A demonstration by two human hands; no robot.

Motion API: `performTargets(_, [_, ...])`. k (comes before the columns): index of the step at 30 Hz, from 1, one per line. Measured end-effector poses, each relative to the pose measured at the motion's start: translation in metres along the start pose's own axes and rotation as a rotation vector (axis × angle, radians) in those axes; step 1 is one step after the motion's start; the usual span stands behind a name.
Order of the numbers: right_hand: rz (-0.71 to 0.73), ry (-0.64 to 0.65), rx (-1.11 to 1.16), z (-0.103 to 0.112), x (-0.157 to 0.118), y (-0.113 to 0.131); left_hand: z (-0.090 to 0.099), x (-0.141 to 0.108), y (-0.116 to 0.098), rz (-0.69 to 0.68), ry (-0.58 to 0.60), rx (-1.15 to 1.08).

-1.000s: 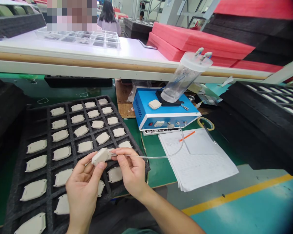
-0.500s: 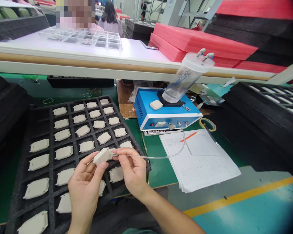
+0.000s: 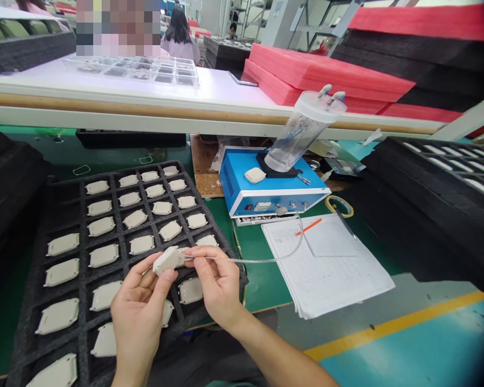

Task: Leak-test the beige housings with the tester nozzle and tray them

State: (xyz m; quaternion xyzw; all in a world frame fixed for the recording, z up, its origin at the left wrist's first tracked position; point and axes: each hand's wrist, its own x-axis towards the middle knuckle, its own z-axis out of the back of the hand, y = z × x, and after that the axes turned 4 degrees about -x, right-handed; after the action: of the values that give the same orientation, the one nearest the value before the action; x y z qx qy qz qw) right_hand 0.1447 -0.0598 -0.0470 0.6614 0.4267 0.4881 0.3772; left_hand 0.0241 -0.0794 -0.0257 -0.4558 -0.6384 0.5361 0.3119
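Between thumb and fingers, my left hand (image 3: 143, 306) grips a small off-white plastic casing (image 3: 168, 260), tilted above the tray. My right hand (image 3: 218, 282) pinches a thin metal nozzle (image 3: 190, 257) whose tip points at the casing's right side; whether it touches is hard to see. From the nozzle a clear tube (image 3: 262, 261) curves over to the front of a blue box-shaped machine (image 3: 274, 191). Below both hands lies a black foam tray (image 3: 84, 301) with similar casings in its compartments. Another casing (image 3: 255, 175) rests on the machine.
A clear cylinder (image 3: 288, 140) stands tilted on the machine. To the right lie papers (image 3: 331, 274) with an orange stick (image 3: 308, 227) and a tape roll (image 3: 348, 207). A shelf edge (image 3: 145, 119) crosses behind. Black foam stacks (image 3: 411, 231) flank the bench. People sit beyond.
The view has shifted slightly. Both hands keep nearly the same pose, with the casing and nozzle still held together.
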Motion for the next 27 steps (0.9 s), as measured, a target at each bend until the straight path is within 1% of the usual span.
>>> performTargets(19, [-0.018, 0.002, -0.018, 0.0002, -0.0002, 0.0003, -0.0011, 0.0001, -0.0015, 0.013, -0.002, -0.014])
performTargets(27, [0.002, -0.003, -0.009, -0.0011, 0.0004, 0.0005, -0.0002, 0.0, 0.0, 0.01, 0.003, 0.001])
